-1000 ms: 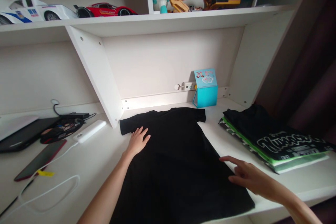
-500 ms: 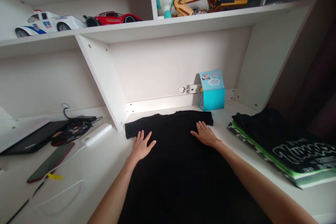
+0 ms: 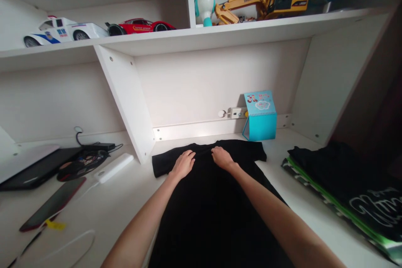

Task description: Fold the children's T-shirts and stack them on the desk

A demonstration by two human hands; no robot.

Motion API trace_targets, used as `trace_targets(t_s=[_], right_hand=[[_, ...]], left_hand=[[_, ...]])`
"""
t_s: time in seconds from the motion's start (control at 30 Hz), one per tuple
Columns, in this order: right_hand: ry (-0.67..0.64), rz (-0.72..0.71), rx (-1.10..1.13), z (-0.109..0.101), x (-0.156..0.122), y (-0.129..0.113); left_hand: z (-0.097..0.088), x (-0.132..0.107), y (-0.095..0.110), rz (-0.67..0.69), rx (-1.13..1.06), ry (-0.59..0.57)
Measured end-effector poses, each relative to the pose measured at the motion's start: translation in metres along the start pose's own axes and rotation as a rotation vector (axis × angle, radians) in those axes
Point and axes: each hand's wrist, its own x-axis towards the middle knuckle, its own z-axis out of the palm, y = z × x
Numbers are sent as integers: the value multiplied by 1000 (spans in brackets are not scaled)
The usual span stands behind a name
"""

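A black T-shirt [image 3: 213, 217] lies spread on the white desk, its collar end toward the back panel and its short sleeves out to both sides. My left hand [image 3: 184, 163] is at the left of the neckline, fingers bent and drawn together on the fabric. Opposite it, my right hand [image 3: 221, 157] has its fingers curled onto the cloth just right of the collar. Both hands look closed on the shirt, though the pinched cloth is mostly hidden beneath the fingers.
A blue desk calendar [image 3: 262, 127] stands behind the right sleeve, beside a power strip [image 3: 236, 113]. Folded clothes [image 3: 351, 184] are stacked at right. A phone [image 3: 53, 203], white power bank [image 3: 114, 168], cables and a black laptop [image 3: 40, 167] lie left. Toys line the shelf [image 3: 157, 39] above.
Both hands have moved inward from near the sleeves to the neckline. Their fingers, spread flat before, are now curled on the cloth. The view has shifted slightly.
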Motion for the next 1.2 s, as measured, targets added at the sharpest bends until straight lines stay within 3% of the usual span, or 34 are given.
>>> trace_targets(t_s=[0.17,0.23,0.4,0.57,0.67,0.83,0.93,1.03,1.13,1.2], right_hand=[[15,-2,29,28,1,-7],[-2,-19,43,33,0,-3],[-49,-48,79,37,3,3],[-82,-29,113,38,4,2],[-71,-32,111,34,1,1],[4,-79,128,9,-12,-9],[13,-210,141,-16,-37,-38],[-43,-445,154,-34,-89,-88],[-135,-853,75,-31,-155,-145],[-134,-957,13,-15,-189,-177]], left_hand=[[12,24,-29,-161,-46,-298],[13,28,-47,-247,-41,-328],[18,34,-90,-418,31,-218],[16,35,-101,-460,43,-190],[3,19,-111,-534,72,-143],[-17,-31,-129,-651,147,-1],[-18,-51,-128,-690,151,66],[-13,-57,-124,-764,119,137],[-10,-57,-125,-796,49,163],[-10,-56,-126,-801,6,168]])
